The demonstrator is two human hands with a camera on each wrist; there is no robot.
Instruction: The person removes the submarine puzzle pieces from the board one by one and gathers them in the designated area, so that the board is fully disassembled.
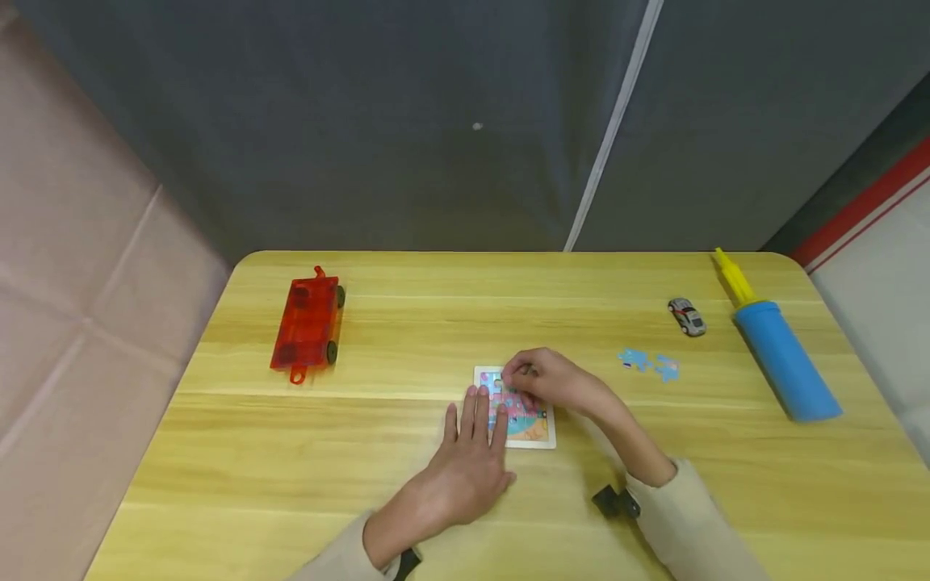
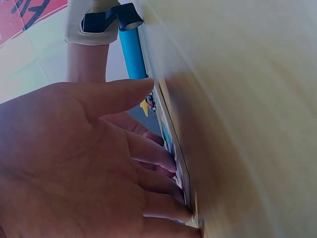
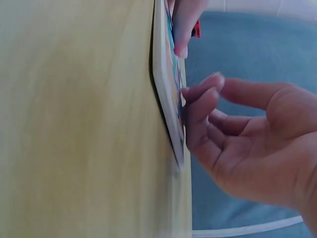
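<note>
One white-bordered jigsaw puzzle (image 1: pixel 536 433) is attended by two hands in the middle of the counter (image 1: pixel 218 452).
The puzzle's left side is pressed by the left hand (image 1: pixel 468 476), whose fingers are laid out straight and released from any grasp; at its far right part, the right hand (image 1: pixel 548 379) is held with fingers curled in toward the thumb, though whether a piece is pinched between them cannot be told. To the right, loose light-blue puzzle pieces (image 1: pixel 634 359) are scattered in two small clusters, their exact number unclear. Beyond them one silver toy car (image 1: pixel 686 317) is parked, and farther right one blue hand pump (image 1: pixel 788 361) with one yellow nozzle (image 1: pixel 734 277) is laid. At the far left, one see-through red toy wagon (image 1: pixel 307 323) is placed, two dark wheels shown along its right side.
</note>
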